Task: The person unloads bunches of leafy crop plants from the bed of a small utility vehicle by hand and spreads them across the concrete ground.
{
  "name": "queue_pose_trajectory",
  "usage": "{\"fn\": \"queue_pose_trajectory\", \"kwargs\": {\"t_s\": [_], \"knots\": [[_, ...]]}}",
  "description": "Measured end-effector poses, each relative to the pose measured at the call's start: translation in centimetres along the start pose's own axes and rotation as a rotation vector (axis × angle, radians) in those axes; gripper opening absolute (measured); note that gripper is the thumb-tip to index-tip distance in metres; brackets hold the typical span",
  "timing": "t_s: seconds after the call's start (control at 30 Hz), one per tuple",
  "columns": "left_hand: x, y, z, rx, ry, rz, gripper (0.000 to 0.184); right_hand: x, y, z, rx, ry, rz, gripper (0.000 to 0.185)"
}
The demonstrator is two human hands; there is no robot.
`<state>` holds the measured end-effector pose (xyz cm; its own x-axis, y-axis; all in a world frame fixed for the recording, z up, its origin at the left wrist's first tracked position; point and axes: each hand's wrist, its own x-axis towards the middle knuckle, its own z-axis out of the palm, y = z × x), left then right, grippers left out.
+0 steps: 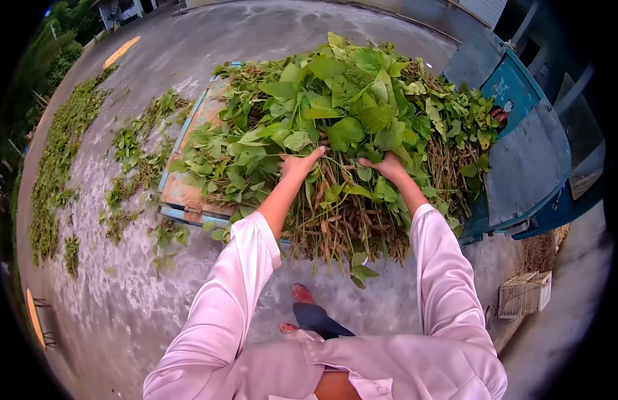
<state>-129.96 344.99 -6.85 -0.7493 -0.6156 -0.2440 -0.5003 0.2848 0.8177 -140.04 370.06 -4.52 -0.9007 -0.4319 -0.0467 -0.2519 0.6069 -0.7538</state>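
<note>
Leafy plants (55,180) strewn across open concrete ground (142,300) suggest a farmyard.

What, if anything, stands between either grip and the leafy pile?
Nothing visible: the left grip and right grip both reach right into the leafy pile, which partly hides them.

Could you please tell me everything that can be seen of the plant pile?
The pile is a loose, stemmy heap of broad green leaves and brownish pods, the pods showing mostly low down. It lies on a rusty, blue-edged bed and overhangs the near edge. The left hand and right hand touch it, both partly hidden.
</note>
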Motion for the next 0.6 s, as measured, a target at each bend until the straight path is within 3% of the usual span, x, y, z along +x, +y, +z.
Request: {"fn": "queue_pose_trajectory", "kwargs": {"t_s": [0.03, 0.13, 0.17, 0.2, 0.27, 0.3, 0.37, 0.5, 0.53, 0.6], "knots": [[0.9, 0.0, -0.5, -0.004, -0.043, 0.076, 0.109, 1.1, 0.5, 0.7, 0.02, 0.026, -0.098, 0.083], [2.2, -0.4, -1.3, -0.506, -0.245, 0.284, 0.075, 1.2, -3.4, -0.3, 0.01, -0.192, 0.035, 0.069], [4.3, -1.6, -0.4, -0.538, -0.365, 0.148, 0.069, 1.8, -3.8, -0.6, -0.004, -0.269, 0.036, 0.064], [2.5, -0.3, -2.4, -0.643, -0.439, 0.248, 0.065, 3.0, -3.3, -0.4, 0.088, -0.386, 0.04, 0.058], [0.7, 1.3, -5.5, -0.677, -0.567, 0.13, 0.065, 4.0, -2.9, -0.3, 0.151, -0.453, 0.192, 0.057], [1.0, 0.8, -5.2, -0.703, -0.543, 0.085, 0.059, 4.1, -2.6, 0.3, 0.181, -0.393, 0.174, 0.054], [3.7, -1.6, -1.7, -0.807, -0.426, 0.261, 0.051, 2.9, -4.3, 1.0, 0.202, -0.319, 0.221, 0.051], [1.7, -3.1, -6.0, -0.848, -0.593, 0.263, 0.043, 1.9, -5.2, 2.7, 0.205, -0.317, 0.265, 0.053], [1.5, -3.1, -7.5, -0.694, -0.651, 0.034, 0.043, 1.3, -6.6, 3.3, 0.183, -0.292, 0.258, 0.055], [-0.3, -4.3, -10.0, -0.759, -0.541, 0.083, 0.041, -1.2, -9.9, 5.1, 0.206, -0.194, 0.183, 0.057]]}}
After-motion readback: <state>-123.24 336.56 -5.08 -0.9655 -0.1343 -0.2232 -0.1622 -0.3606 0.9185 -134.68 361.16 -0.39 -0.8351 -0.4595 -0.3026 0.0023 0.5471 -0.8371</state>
